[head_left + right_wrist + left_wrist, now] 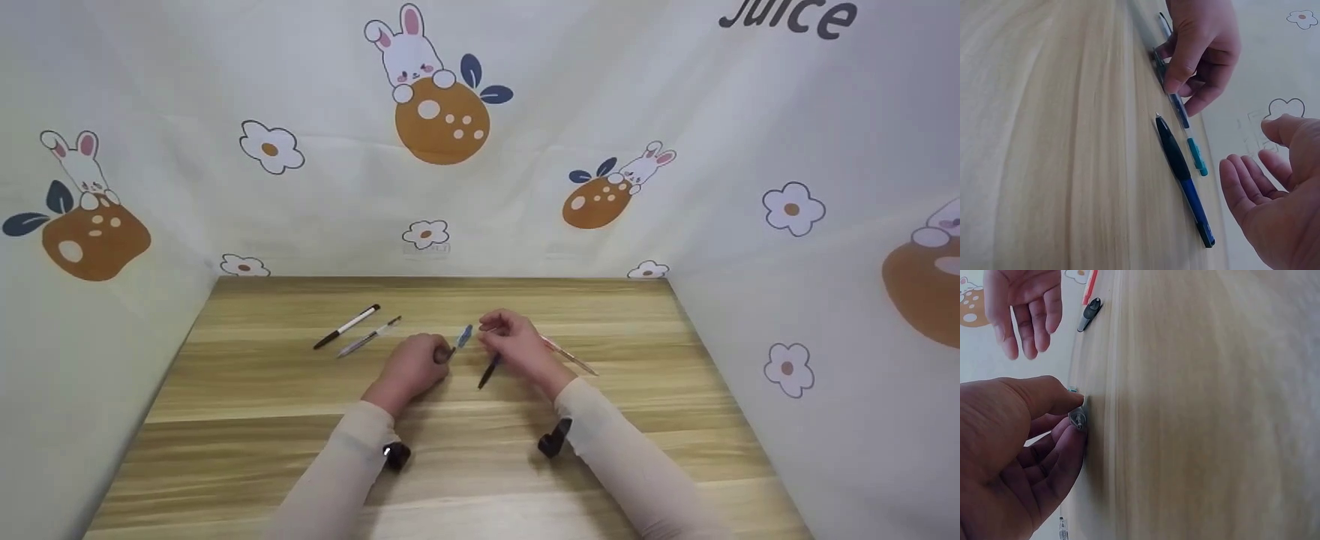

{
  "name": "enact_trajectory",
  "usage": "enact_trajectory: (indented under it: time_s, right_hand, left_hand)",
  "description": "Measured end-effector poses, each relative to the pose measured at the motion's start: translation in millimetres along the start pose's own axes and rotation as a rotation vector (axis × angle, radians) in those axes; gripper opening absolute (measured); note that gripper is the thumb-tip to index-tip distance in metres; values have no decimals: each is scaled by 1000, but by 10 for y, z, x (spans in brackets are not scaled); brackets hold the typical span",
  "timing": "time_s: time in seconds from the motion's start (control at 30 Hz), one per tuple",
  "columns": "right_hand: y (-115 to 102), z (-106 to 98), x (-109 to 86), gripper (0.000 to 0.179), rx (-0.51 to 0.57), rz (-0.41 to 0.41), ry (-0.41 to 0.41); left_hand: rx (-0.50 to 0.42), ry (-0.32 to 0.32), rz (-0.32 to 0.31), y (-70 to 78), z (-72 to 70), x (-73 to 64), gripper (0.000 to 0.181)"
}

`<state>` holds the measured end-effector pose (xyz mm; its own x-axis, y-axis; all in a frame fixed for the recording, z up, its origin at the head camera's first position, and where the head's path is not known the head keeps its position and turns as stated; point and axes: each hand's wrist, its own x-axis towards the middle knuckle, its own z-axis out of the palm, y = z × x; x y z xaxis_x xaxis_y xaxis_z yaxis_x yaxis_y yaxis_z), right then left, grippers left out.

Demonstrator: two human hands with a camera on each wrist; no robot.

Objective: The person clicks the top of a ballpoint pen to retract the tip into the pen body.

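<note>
My left hand (409,369) pinches a slim pen with a teal end (464,336) between thumb and fingers, low over the wooden table. In the left wrist view the pen's tip (1078,419) points at the camera. The right wrist view shows its teal end (1198,156) sticking out past the fingers. My right hand (521,345) hovers with loosely bent fingers and holds nothing. Below it lies a blue pen with a black grip (1186,183), partly covered by that hand in the head view.
Left of my left hand lie a white-and-black pen (347,327) and a clear pen (369,337). A red-and-clear pen (571,356) rests beyond my right wrist. Printed cloth walls (330,202) enclose the table (247,420) at the back and both sides.
</note>
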<state>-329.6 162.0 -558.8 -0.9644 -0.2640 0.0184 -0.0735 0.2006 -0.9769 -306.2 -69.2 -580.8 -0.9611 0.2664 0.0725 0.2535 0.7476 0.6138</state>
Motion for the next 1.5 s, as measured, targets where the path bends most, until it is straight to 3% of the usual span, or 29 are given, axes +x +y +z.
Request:
enact_trajectory:
  time_s: [0.23,0.53,0.77,1.27,1.5]
  right_hand:
    - [1,43,73,32,99,33,1]
    - [-37,80,95,32,83,60,35]
    - [-66,116,153,32,52,47,95]
    - [-68,144,241,24,102,70,210]
    - [-86,138,246,25,130,86,219]
  left_hand:
    - [14,13,-19,29,8,-4,20]
    - [-14,42,-23,37,0,-20,21]
    - [-42,84,10,59,-43,-16,22]
    - [-71,81,-27,179,-131,-50,29]
    - [-97,73,-27,210,-151,-58,29]
